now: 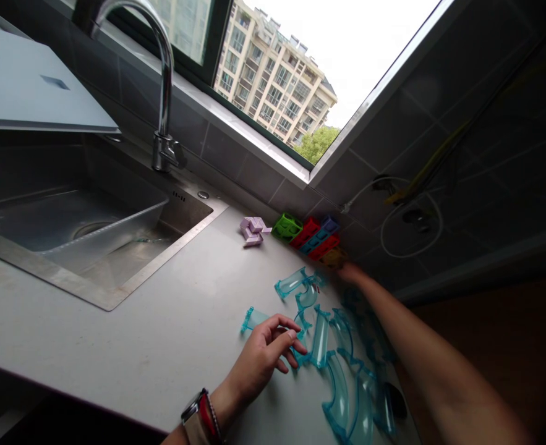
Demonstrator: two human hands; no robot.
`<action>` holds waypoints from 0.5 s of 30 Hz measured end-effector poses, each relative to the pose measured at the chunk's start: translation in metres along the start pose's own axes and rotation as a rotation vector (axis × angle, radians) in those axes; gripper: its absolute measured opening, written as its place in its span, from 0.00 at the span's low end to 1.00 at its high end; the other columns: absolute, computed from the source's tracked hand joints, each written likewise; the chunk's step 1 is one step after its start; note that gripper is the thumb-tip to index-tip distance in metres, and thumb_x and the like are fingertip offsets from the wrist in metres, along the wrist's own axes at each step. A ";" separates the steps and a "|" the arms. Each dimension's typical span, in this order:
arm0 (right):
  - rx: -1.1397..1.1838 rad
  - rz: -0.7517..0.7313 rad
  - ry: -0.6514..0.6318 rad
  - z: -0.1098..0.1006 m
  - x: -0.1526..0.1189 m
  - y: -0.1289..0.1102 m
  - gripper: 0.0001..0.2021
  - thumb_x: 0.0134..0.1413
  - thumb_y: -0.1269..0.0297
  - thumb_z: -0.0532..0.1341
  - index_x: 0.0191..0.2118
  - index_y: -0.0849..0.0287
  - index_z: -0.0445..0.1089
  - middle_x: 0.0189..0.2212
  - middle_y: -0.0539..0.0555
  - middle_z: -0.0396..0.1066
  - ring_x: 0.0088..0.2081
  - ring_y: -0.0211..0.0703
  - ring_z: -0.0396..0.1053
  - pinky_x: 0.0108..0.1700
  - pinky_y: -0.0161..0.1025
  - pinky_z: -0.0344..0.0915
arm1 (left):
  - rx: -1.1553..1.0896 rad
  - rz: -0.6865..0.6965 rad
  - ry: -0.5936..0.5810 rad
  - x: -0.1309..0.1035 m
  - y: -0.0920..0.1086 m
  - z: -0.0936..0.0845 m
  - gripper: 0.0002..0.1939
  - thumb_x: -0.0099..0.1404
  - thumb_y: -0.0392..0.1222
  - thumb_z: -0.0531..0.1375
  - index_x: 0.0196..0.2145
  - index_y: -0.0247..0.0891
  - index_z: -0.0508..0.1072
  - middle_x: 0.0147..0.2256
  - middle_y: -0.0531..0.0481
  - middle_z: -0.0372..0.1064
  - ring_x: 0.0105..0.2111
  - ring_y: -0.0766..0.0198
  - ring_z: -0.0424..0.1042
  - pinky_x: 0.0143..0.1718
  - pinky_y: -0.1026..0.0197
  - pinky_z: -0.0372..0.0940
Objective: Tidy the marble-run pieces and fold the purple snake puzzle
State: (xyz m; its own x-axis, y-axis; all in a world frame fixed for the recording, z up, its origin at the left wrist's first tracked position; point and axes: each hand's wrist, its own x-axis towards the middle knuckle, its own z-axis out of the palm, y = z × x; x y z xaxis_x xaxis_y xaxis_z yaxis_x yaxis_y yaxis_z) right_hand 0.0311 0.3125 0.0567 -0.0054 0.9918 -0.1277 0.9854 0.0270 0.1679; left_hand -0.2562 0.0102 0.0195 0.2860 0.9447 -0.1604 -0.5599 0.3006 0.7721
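Observation:
My left hand (275, 346), with a watch on its wrist, is over the translucent turquoise plastic channel pieces, its fingers apart and holding nothing. A straight channel piece (255, 319) lies partly behind it, and another straight one (319, 339) lies just to its right. Curved channel pieces (339, 389) spread across the counter's right side. My right hand (349, 273) reaches to a yellow plastic block (334, 257) at the near end of a row of coloured blocks. Its fingers are hidden in shadow, so I cannot make out its grip. Red blocks (310, 232) and a green block (287, 227) stand in that row.
A folded pink paper piece (253, 231) lies left of the blocks. The steel sink (110, 300) with a chrome faucet (164, 111) occupies the left of the counter (161, 346). A white panel (31, 80) rests over the sink. A tiled wall and a cable (381, 235) bound the right.

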 end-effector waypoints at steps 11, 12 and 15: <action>0.133 -0.145 0.148 -0.028 -0.119 -0.033 0.12 0.70 0.57 0.59 0.47 0.58 0.76 0.45 0.59 0.78 0.48 0.50 0.76 0.53 0.45 0.70 | 0.008 0.008 0.003 0.002 -0.001 -0.001 0.19 0.64 0.54 0.63 0.44 0.35 0.72 0.34 0.44 0.79 0.27 0.66 0.74 0.26 0.68 0.64; 0.162 -0.192 0.174 -0.025 -0.147 -0.034 0.12 0.70 0.58 0.58 0.47 0.57 0.76 0.45 0.58 0.79 0.48 0.50 0.76 0.53 0.43 0.70 | 0.013 0.010 0.005 0.002 -0.001 -0.001 0.19 0.64 0.54 0.62 0.44 0.36 0.72 0.34 0.44 0.79 0.27 0.66 0.74 0.26 0.67 0.64; 0.261 -0.328 0.235 -0.003 -0.242 -0.030 0.13 0.71 0.57 0.56 0.47 0.54 0.77 0.44 0.57 0.79 0.46 0.49 0.77 0.50 0.41 0.72 | 0.028 0.018 0.011 0.003 -0.004 -0.002 0.19 0.63 0.54 0.63 0.43 0.36 0.72 0.34 0.44 0.79 0.26 0.66 0.74 0.25 0.67 0.64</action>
State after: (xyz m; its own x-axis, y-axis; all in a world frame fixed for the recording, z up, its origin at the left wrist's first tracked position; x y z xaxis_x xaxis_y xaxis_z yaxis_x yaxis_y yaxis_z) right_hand 0.0019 0.0726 0.0858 -0.3318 0.9384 0.0968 0.9349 0.3408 -0.0991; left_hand -0.2545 0.0120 0.0151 0.2674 0.9514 -0.1526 -0.5426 0.2796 0.7921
